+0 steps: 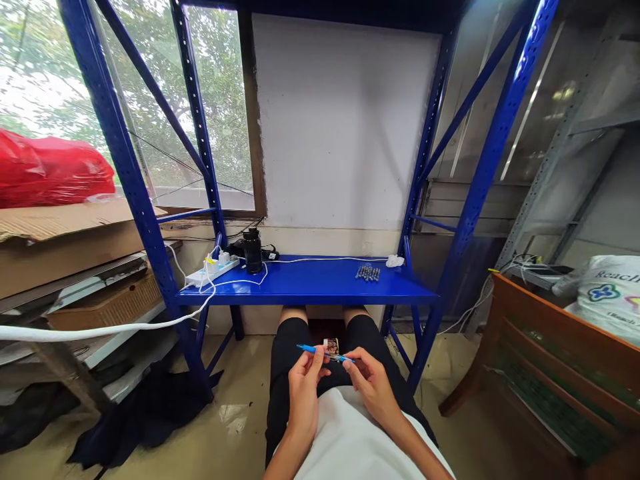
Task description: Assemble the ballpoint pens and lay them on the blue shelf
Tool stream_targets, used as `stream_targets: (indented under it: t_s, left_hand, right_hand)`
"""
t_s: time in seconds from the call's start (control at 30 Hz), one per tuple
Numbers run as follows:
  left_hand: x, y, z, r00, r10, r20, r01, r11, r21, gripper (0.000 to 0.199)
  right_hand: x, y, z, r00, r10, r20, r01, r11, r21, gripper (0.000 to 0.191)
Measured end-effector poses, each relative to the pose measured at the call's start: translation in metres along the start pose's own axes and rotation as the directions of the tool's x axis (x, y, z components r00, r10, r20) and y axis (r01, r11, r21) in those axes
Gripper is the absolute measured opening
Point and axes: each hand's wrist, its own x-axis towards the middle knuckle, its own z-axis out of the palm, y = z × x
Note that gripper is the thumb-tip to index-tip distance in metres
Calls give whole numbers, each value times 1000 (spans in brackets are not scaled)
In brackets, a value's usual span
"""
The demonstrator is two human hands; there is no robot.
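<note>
A slim pen [334,357] with blue ends and a clear middle is held level above my lap. My left hand [306,385] pinches its left part between thumb and fingers. The fingertips of my right hand [369,380] close on its blue right end. Just behind the pen, between my thighs, a small container with a colourful label [331,345] shows in part. On the blue shelf [310,283], toward the right, lies a group of several small dark pieces [368,273], too small to make out.
The shelf also bears a black bottle [253,251], a white power strip [213,271] with cables, and a crumpled white item [395,261]. Blue posts flank it. A wooden chair [550,380] stands right, cardboard [70,247] left.
</note>
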Motion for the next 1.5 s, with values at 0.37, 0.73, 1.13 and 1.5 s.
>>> stream_targets:
  t_s: [0.37, 0.73, 1.13, 1.5]
  left_hand:
    - [-1, 2, 1, 1000, 1, 1, -1, 1000, -4, 49]
    - [-1, -1, 3, 1000, 2, 30, -3, 1000, 26, 49]
    - [0, -1, 3, 999, -15, 43, 15, 1000, 18, 52]
    - [0, 1, 3, 998, -40, 50, 41, 999, -18, 51]
  right_hand:
    - [0, 1, 1, 999, 21, 31, -20, 1000, -3, 39]
    - [-1, 4, -2, 997, 68, 33, -67, 997, -26, 50]
    - [-3, 2, -4, 1000, -4, 3, 5, 997, -81, 37]
    - [-2, -2, -4, 999, 12, 51, -9, 998, -65, 41]
